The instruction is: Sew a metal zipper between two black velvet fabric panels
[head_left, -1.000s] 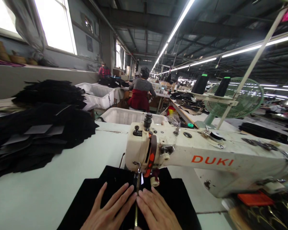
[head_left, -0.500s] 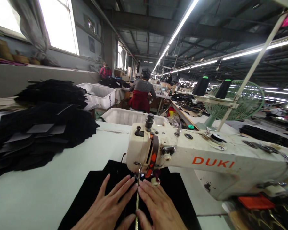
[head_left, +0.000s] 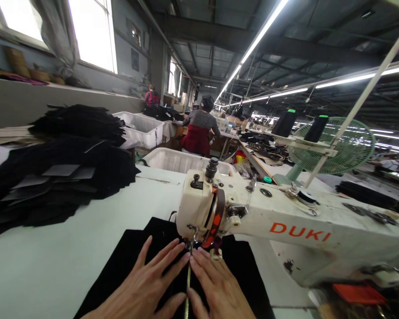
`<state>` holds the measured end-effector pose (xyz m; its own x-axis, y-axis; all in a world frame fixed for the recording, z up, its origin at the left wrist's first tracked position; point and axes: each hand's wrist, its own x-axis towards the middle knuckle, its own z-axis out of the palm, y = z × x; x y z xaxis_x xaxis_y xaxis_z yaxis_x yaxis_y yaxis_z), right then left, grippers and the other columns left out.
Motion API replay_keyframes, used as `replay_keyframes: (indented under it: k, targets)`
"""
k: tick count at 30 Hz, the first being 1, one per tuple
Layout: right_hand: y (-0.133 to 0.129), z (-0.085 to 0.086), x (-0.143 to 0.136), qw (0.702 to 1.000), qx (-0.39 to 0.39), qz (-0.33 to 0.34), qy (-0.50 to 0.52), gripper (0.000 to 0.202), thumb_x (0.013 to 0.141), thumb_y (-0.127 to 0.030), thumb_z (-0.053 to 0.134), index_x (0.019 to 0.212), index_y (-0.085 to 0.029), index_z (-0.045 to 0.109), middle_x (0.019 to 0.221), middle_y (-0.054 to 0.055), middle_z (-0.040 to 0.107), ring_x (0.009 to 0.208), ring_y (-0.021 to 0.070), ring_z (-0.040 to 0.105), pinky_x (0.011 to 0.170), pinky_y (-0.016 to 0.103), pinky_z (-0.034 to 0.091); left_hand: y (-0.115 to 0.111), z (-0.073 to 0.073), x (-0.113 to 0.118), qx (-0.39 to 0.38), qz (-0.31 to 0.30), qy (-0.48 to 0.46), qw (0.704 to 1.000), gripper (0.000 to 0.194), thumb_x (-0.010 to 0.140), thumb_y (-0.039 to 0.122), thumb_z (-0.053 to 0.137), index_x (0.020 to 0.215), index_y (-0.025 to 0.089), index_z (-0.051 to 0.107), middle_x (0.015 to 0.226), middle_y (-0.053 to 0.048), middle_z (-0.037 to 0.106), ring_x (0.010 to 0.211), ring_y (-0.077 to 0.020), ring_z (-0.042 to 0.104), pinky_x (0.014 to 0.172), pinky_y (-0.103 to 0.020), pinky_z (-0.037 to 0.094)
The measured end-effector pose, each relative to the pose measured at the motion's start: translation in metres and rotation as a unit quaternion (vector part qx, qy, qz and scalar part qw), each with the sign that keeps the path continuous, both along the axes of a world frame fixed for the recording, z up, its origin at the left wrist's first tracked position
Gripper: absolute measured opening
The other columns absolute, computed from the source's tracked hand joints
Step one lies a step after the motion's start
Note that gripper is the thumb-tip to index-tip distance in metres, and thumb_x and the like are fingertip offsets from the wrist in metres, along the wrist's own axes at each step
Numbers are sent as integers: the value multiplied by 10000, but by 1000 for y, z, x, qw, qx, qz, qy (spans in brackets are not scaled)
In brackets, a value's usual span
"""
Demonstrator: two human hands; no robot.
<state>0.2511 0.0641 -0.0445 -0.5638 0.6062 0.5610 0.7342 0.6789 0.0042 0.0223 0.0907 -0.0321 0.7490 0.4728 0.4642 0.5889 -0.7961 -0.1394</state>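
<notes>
Smooth pale table [head_left: 53,266], flat hands [head_left: 182,288], matte black fabric [head_left: 133,257]

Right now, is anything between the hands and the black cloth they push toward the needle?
Nothing visible. The left hand and right hand lie flat on the black cloth, one on each side of the zipper, fingertips just short of the sewing machine head.

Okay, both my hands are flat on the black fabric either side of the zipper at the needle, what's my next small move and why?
Probably ease the black fabric a little further away from you under the needle, keeping the zipper straight. The left hand and right hand lie flat on either side of it, fingertips close to the sewing machine head, so keep them just short of the foot.
</notes>
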Motion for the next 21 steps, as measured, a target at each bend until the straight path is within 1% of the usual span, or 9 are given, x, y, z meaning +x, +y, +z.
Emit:
replay_keyframes:
  k: [4, 6, 8, 10, 12, 15, 16, 18, 21]
  targets:
    - [-2, 6, -1, 1000, 3, -2, 10, 421, 911, -176, 571, 1324, -98, 574, 1326, 100, 636, 1222, 227, 610, 1061, 375, 481, 3, -2, -1, -38, 7, 10, 999, 560, 996, 440, 553, 1503, 255, 403, 1472, -67, 515, 1324, -276, 523, 1092, -531, 417]
    - [-3, 10, -2, 1000, 7, -6, 18, 385, 945, -229, 573, 1307, -96, 587, 1318, 105, 641, 1204, 232, 623, 1046, 380, 496, 3, -1, -2, -42, 12, 19, 999, 567, 1003, 458, 539, 1514, 274, 378, 1485, -70, 498, 1330, -282, 515, 1079, -541, 431]
    - [-5, 14, -3, 1000, -2, -11, 22, 375, 959, -253, 569, 1302, -101, 594, 1306, 105, 649, 1186, 240, 635, 1036, 404, 505, -3, 3, -4, -24, 15, 18, 999, 592, 995, 454, 556, 1525, 282, 356, 1490, -77, 488, 1323, -287, 522, 1049, -519, 471]
    - [-12, 17, -4, 999, -31, -24, 30, 363, 953, -219, 555, 1299, -117, 604, 1302, 102, 651, 1191, 253, 631, 1029, 443, 511, -19, 9, -8, -12, 1, 1, 1000, 651, 974, 443, 589, 1540, 256, 328, 1481, -83, 500, 1315, -282, 533, 1037, -465, 496]
    - [-26, 19, -5, 994, -73, -55, 54, 357, 940, -158, 519, 1281, -127, 620, 1301, 111, 649, 1220, 264, 609, 1035, 475, 505, -43, 12, -12, -28, -24, -17, 999, 764, 939, 487, 621, 1561, 204, 280, 1470, -95, 513, 1307, -280, 543, 1039, -416, 502]
    - [-61, 24, -7, 978, -149, -88, 112, 352, 930, -104, 457, 1224, -157, 645, 1266, 110, 662, 1241, 240, 590, 1062, 454, 491, -81, 12, -19, -77, -39, -27, 996, 883, 881, 521, 662, 1574, 170, 242, 1476, -106, 511, 1332, -305, 513, 1089, -446, 448]
    - [-73, 26, -8, 973, -171, -86, 130, 344, 928, -108, 457, 1209, -175, 645, 1254, 99, 665, 1239, 228, 590, 1071, 441, 485, -91, 11, -21, -90, -36, -29, 995, 857, 885, 476, 661, 1572, 172, 250, 1477, -103, 512, 1347, -308, 495, 1112, -466, 414]
    - [-96, 28, -12, 965, -191, -77, 161, 307, 911, -165, 527, 1196, -206, 636, 1250, 82, 658, 1238, 229, 587, 1079, 441, 478, -102, 9, -24, -101, -31, -41, 994, 712, 926, 328, 601, 1556, 184, 302, 1452, -80, 548, 1356, -278, 485, 1139, -456, 369]
    - [-117, 28, -21, 964, -186, -75, 174, 409, 832, -272, 690, 1229, -216, 608, 1264, 78, 644, 1240, 272, 577, 1113, 523, 419, -103, 8, -27, -104, -36, -72, 991, 517, 983, 208, 477, 1497, 211, 415, 1369, -41, 629, 1298, -201, 549, 1108, -350, 400]
